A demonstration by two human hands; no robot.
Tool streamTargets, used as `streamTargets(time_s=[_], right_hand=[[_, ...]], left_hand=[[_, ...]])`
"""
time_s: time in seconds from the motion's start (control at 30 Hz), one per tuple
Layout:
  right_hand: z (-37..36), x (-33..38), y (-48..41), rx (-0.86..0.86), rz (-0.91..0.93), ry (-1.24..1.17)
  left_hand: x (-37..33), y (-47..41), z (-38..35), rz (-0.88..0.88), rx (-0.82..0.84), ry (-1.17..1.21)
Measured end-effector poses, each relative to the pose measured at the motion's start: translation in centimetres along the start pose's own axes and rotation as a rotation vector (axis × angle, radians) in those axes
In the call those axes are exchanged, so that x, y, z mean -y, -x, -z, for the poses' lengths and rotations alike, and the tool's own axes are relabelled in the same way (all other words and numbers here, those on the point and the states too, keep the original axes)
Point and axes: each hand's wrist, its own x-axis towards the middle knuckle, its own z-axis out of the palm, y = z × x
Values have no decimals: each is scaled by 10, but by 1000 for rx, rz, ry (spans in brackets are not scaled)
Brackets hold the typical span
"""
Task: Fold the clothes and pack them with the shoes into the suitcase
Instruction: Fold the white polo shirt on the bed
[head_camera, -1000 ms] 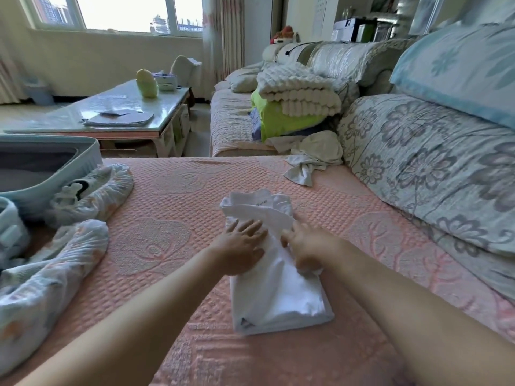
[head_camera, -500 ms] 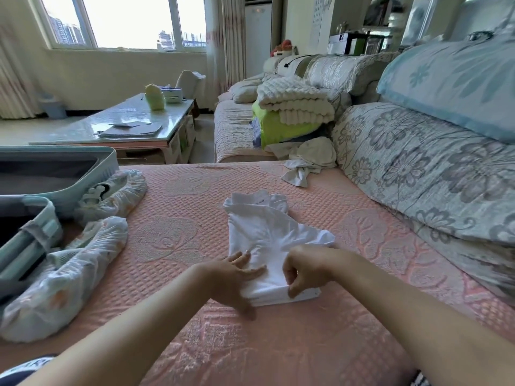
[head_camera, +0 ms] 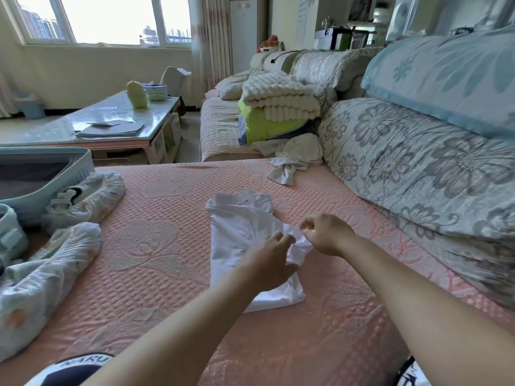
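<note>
Fingers (head_camera: 308, 222) of right hand (head_camera: 330, 235) pinch white shirt (head_camera: 237, 232); suitcase (head_camera: 69, 179) open.

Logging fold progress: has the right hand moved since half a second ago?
Yes. The right hand has moved from the near hem of the white shirt up toward its collar, pinching a fold of fabric.

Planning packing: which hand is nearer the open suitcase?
Left. The left hand grips the white shirt on the side toward the suitcase; the right hand pinches it farther right.
</note>
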Motion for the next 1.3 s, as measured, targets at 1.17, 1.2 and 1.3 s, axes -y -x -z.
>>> streamTargets(time_s=[1.17, 1.2, 1.3], right_hand=[[-71, 82, -22, 92, 369, 117], [-76, 79, -21, 134, 342, 215], [-87, 70, -17, 221, 239, 361]], left_hand=[[96, 15, 18, 164, -57, -155], [102, 14, 10, 159, 48, -163], [121, 10, -4, 260, 260, -93]])
